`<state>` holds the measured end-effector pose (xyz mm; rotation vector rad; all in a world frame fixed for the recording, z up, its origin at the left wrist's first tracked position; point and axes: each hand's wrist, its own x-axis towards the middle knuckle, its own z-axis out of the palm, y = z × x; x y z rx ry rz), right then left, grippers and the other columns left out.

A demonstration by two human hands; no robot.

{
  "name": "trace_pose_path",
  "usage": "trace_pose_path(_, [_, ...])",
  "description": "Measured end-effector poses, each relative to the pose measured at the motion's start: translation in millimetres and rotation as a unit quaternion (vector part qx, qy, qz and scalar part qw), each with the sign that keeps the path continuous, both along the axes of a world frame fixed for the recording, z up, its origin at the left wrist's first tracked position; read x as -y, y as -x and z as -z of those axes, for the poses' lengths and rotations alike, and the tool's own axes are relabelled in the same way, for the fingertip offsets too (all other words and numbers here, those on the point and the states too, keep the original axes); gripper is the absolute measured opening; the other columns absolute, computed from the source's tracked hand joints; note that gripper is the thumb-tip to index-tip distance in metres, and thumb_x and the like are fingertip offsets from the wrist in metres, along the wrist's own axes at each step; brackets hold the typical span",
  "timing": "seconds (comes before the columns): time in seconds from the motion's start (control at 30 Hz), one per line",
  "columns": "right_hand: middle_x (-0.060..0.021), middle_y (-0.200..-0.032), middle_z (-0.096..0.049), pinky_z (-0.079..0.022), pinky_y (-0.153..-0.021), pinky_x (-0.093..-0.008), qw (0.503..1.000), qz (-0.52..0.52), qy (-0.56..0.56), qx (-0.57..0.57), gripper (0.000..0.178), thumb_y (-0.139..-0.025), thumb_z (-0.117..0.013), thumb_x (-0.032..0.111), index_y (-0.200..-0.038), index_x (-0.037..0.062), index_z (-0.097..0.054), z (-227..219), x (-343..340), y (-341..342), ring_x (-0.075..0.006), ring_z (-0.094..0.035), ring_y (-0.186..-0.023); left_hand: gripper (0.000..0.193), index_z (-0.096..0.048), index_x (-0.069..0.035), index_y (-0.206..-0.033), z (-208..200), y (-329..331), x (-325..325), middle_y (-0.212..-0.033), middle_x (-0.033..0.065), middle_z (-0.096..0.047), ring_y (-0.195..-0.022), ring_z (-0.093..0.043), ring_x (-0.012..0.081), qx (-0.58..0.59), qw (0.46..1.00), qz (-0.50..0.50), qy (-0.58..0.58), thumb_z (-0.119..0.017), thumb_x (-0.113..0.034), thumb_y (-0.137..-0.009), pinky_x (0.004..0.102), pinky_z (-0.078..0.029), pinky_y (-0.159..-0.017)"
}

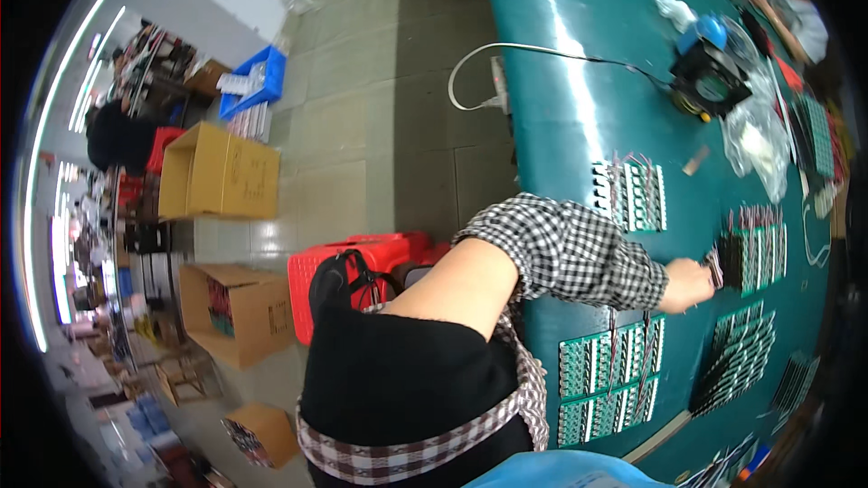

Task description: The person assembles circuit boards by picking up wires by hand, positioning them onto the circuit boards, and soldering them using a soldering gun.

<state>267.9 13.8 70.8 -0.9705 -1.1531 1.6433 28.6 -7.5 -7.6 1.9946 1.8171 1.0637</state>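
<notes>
My left arm, in a black-and-white checked sleeve cover, reaches across the green tabletop. At its end my left hand is closed, with a small bundle of thin wires at its fingertips. Just beyond the fingers stands a stack of green circuit boards with red wires along its top. More circuit boards lie in rows nearer me, some with wires across them. A fanned pile of boards sits to the right of these. My right hand is out of view.
A small black fan stands farther back, its cable hanging over the table edge. Beside it lies a clear plastic bag. Another board group lies beyond my forearm. Red stools and cardboard boxes stand on the floor. Another person's arm shows far right.
</notes>
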Motion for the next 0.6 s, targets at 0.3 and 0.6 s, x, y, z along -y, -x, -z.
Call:
trace_pose_path(0.3, [-0.0071, -0.096, -0.055, -0.047, -0.085, -0.0339, 0.997, -0.066, -0.007, 0.038, 0.041, -0.093, -0.05, 0.032, -0.116, -0.002, -0.049, -21.5, -27.0, 54.2, -0.016, -0.055, -0.084, 0.011, -0.067, -0.004, -0.072, 6.8, -9.1, -22.2, -0.077, 0.0128, -0.066, -0.074, -0.065, 0.0275, -0.028, 0.998, -0.052, -0.014, -0.062, -0.013, -0.067, 0.039, -0.052, -0.058])
trace_pose_path(0.6, [-0.0063, -0.095, -0.055, -0.047, -0.082, -0.0318, 0.998, 0.035, -0.01, 0.053, 0.041, -0.093, -0.05, 0.033, -0.115, -0.0015, -0.05, -32.3, -19.5, 8.3, -0.0155, -0.054, -0.082, 0.014, -0.067, -0.004, -0.073, 4.0, -15.4, -12.6, -0.081, 0.0129, -0.065, -0.077, -0.065, 0.03, -0.035, 0.998, -0.026, -0.05, -0.062, -0.012, -0.064, 0.0406, -0.053, -0.059])
